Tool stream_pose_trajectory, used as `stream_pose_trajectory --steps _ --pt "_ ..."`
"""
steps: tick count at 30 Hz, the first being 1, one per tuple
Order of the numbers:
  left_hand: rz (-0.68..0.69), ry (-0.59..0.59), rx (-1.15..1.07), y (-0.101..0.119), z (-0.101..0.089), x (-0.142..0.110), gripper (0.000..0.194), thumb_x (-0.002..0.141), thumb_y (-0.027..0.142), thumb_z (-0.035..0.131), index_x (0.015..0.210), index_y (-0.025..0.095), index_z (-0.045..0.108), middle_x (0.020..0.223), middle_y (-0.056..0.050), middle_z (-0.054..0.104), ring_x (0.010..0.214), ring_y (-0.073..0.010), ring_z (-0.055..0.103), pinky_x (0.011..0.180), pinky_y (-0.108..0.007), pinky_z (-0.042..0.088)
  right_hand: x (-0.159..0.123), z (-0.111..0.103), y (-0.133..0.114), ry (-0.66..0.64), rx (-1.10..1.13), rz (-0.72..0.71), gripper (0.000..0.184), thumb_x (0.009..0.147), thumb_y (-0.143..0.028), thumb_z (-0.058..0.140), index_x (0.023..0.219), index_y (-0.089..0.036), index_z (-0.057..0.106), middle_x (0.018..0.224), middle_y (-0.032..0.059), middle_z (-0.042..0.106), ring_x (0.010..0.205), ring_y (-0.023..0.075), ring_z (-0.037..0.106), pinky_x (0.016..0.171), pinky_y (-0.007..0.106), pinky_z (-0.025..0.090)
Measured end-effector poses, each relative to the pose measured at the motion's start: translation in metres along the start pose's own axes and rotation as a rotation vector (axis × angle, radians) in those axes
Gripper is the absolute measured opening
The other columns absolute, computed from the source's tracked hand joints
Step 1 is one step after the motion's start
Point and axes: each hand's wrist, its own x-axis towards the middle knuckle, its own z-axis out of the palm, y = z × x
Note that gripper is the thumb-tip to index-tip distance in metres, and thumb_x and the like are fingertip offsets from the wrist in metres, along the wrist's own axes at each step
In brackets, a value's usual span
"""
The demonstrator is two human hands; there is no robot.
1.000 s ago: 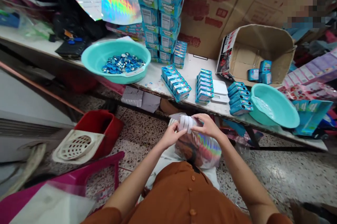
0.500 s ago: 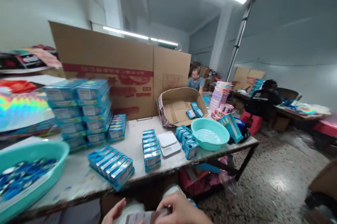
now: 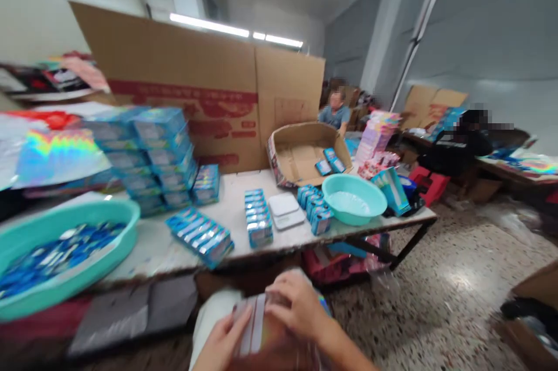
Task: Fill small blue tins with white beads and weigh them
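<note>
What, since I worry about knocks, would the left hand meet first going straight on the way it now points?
Probably the right hand: the left hand points toward it across the plastic. Blur and the single view leave depth unclear.

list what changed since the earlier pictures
The camera view tipped up since a second ago, so the left hand and right hand sit lower in frame, both still on the clear plastic. Unmoved on the white table: small blue boxes, turquoise basins, white scale.
</note>
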Motion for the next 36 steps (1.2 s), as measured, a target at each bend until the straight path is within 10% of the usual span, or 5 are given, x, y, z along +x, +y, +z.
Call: stream_pose_trajectory --steps 9,25,32,36 --pt "-0.301 -0.073 -0.444 0.016 0.009 -0.025 0.052 0.067 0.062 0.065 0.080 0.012 0.071 0.067 -0.003 0.065 0.063 -0.0143 0.054 0.059 -0.023 0.044 -0.019 0.008 -0.001 0.039 -0.148 -0.139 0.032 0.090 -0.028 0.054 0.121 -0.024 0.062 0.108 0.0088 0.066 0.101 0.0223 0.059 0.092 0.041 0.047" --pt "-0.391 -0.031 -0.587 0.003 0.002 -0.023 0.047 0.062 0.060 0.070 0.067 0.014 0.063 0.058 0.000 0.058 0.055 -0.0106 0.050 0.050 -0.020 0.037 -0.010 0.021 -0.006 0.036 -0.076 -0.143 0.019 0.089 -0.024 0.054 0.102 -0.024 0.067 0.109 0.0074 0.067 0.103 0.0212 0.060 0.093 0.040 0.048" --pt "-0.389 0.034 -0.484 -0.059 0.003 0.017 0.040 0.075 0.054 0.060 0.071 0.014 0.064 0.058 -0.002 0.059 0.054 -0.0134 0.051 0.050 -0.023 0.036 0.013 0.030 -0.006 -0.128 0.005 -0.127 0.011 0.088 -0.023 0.055 0.082 -0.021 0.065 0.083 0.0049 0.067 0.085 0.0196 0.060 0.078 0.034 0.047" --pt "-0.350 0.138 0.006 -0.115 -0.001 0.053 0.034 0.086 0.041 0.048 0.070 0.014 0.063 0.067 -0.006 0.064 0.066 -0.0173 0.058 0.057 -0.024 0.038 0.029 0.034 -0.007 -0.201 0.072 -0.114 0.010 0.087 -0.024 0.057 0.081 -0.022 0.065 0.081 0.0037 0.068 0.081 0.0189 0.061 0.075 0.032 0.046"
